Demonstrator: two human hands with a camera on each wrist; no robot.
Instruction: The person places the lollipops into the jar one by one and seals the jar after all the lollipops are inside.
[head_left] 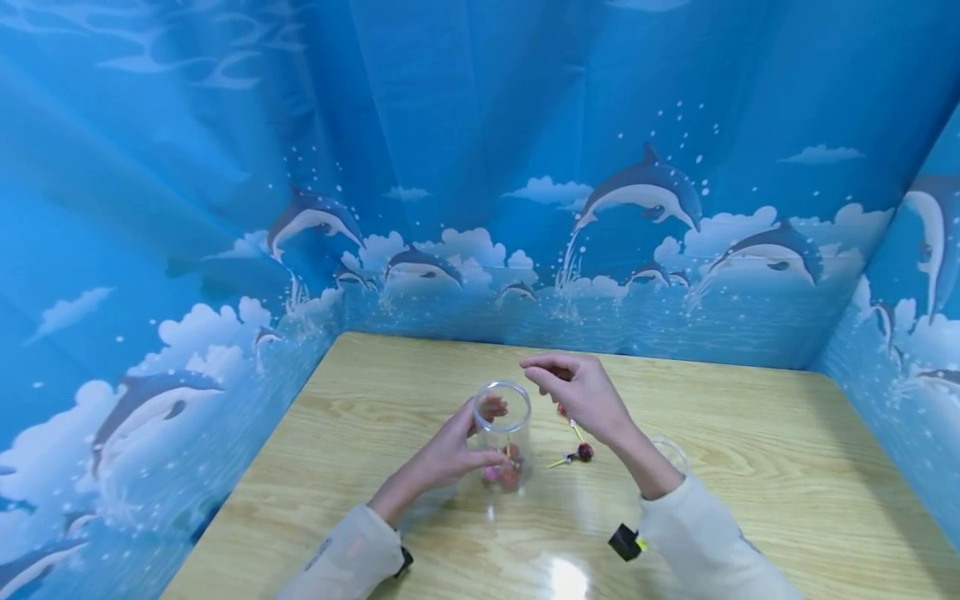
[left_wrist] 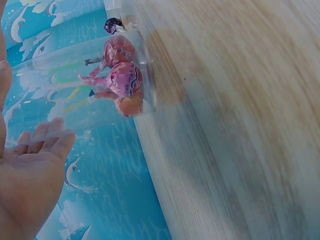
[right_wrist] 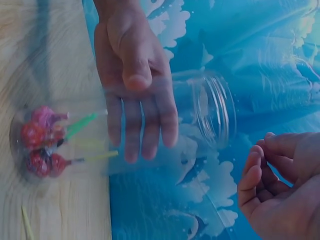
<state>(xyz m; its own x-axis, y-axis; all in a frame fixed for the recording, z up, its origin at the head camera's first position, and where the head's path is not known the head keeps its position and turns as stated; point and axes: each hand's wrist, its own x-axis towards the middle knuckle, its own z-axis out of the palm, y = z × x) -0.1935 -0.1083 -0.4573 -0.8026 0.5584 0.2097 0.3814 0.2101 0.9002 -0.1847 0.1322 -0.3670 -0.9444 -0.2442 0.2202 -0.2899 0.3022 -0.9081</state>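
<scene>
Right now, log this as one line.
left hand: holds clear jar | right hand: near its rim, nothing visibly held | lollipops: some inside, others on table

The head view is bright and mostly clear, lit evenly across the dolphin-print backdrop [head_left: 465,108]. A white patch of glare sits on the near part of the wood-grain table [head_left: 360,417], a soft shadow darkens its right side, and highlights catch the rim of the clear jar [head_left: 507,437]. Both wrist views are dimmer and hazier. In the left one, grey shade spreads over the tabletop; in the right one, the right hand [right_wrist: 282,185] looks dull and shaded.
</scene>
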